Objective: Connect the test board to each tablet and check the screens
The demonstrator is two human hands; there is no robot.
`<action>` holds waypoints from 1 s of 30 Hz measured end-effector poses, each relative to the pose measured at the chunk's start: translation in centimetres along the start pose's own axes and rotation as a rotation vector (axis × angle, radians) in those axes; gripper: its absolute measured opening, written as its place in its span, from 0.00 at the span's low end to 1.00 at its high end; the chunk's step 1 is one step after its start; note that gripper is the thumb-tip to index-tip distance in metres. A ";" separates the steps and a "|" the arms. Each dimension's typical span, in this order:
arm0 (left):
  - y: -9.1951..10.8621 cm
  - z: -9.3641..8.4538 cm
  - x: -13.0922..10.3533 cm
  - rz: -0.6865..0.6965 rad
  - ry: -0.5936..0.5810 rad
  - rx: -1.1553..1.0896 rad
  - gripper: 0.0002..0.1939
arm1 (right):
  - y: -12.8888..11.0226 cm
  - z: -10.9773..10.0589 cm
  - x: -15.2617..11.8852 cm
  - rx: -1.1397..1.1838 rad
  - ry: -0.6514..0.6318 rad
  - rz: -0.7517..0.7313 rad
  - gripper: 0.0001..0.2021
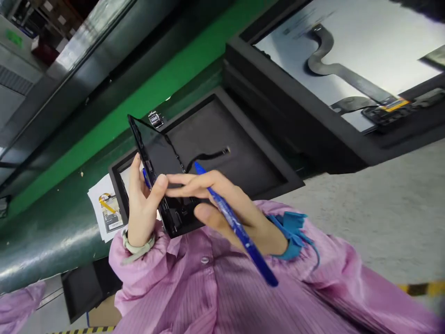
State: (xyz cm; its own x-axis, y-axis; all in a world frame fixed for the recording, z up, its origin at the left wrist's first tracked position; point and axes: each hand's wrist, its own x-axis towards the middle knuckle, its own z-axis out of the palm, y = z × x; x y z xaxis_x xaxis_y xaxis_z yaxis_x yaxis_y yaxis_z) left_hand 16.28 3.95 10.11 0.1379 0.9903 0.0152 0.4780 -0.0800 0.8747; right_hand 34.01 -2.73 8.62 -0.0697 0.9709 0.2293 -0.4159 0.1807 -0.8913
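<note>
My left hand point(143, 204) grips a thin black device panel point(145, 160) by its edge, thumb on one face and fingers behind. The panel stands tilted on edge, with small parts along its rim. A blue pen point(239, 227) lies across my right hand point(231, 208), held between the fingers with its tip pointing up and left. The index and middle fingertips of that hand reach the panel beside my left thumb. A black flex cable point(208, 156) extends over the black foam tray point(257, 134) behind; its attachment is partly hidden.
A larger black tray point(295, 106) at upper right holds a silver panel point(375, 41) with a grey ribbon cable. White papers point(97, 204) lie left, with a part bearing an orange flex on top. A small metallic part point(155, 119) sits on the green bench point(69, 185).
</note>
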 end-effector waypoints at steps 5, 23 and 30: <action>-1.3 -1.0 -0.2 -0.080 0.106 -0.045 0.33 | 5.2 0.1 -0.2 0.048 0.523 0.000 0.18; -2.4 -1.2 -0.7 -0.103 0.167 -0.081 0.26 | 8.2 1.7 -0.7 -0.012 0.216 0.299 0.13; -3.0 -0.1 -0.7 -0.066 0.173 -0.211 0.30 | 7.7 1.1 -1.0 -0.007 0.460 0.101 0.08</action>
State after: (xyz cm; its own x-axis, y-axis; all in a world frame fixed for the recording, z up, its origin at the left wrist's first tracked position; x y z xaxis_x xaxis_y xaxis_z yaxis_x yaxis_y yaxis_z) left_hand 14.67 3.51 7.49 -0.0465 0.9987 0.0217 0.2877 -0.0074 0.9577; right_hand 29.88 -2.49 1.99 0.3002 0.9524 -0.0539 -0.4216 0.0818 -0.9031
